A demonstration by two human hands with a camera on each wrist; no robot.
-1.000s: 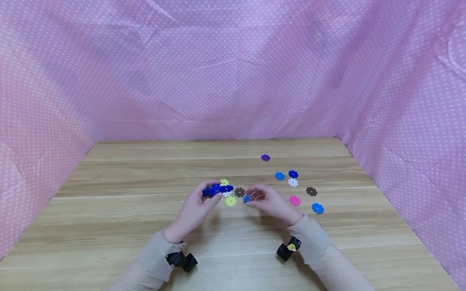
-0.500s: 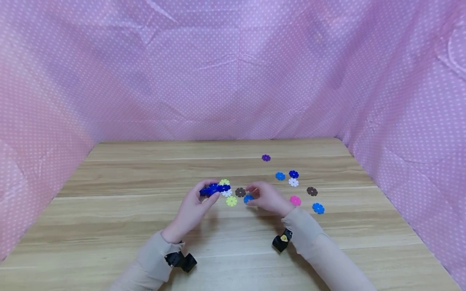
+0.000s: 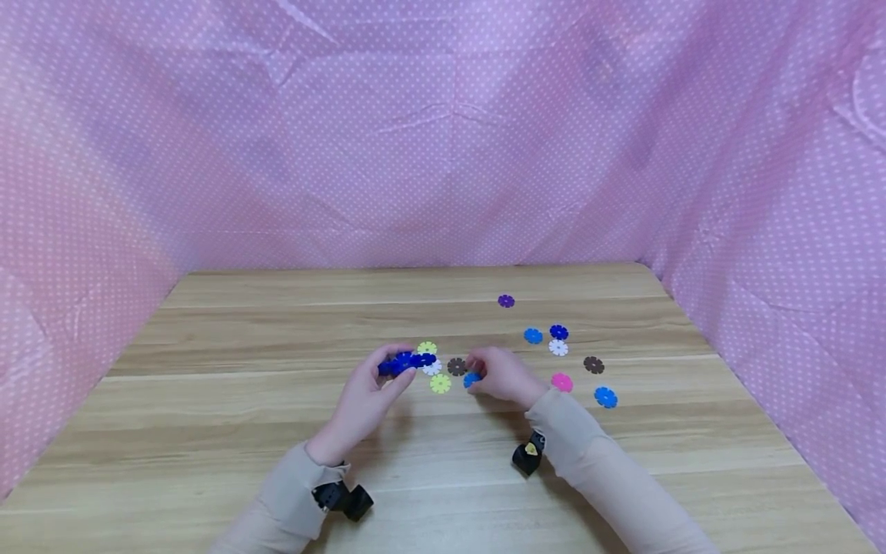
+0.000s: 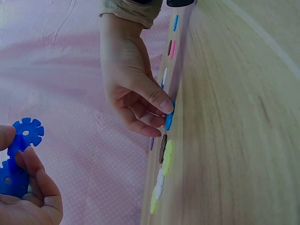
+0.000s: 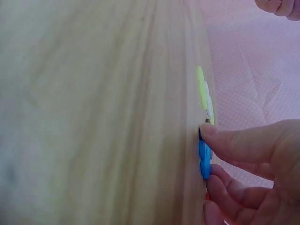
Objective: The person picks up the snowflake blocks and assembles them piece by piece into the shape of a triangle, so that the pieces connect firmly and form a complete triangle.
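My left hand holds several dark blue notched building discs, joined together, above the table. In the left wrist view, the thumb and fingers grip these blue discs at the lower left. Low over the tabletop, my right hand has its thumb and curled fingers at the edges of a light blue notched disc. The right wrist view shows the thumb and fingertips on either side of this light blue disc. Part of it is hidden by the hand. Beside it lies a brown disc.
Two yellow discs, one nearer, and a white disc lie between the hands. Further right are pink, brown, light blue, white and dark blue discs. A purple disc lies farther back.
The right hand's fingers parted slightly over the light blue disc, then closed in at its edges again; the right wrist swung a little left. The left hand shifted slightly left with the joined discs.
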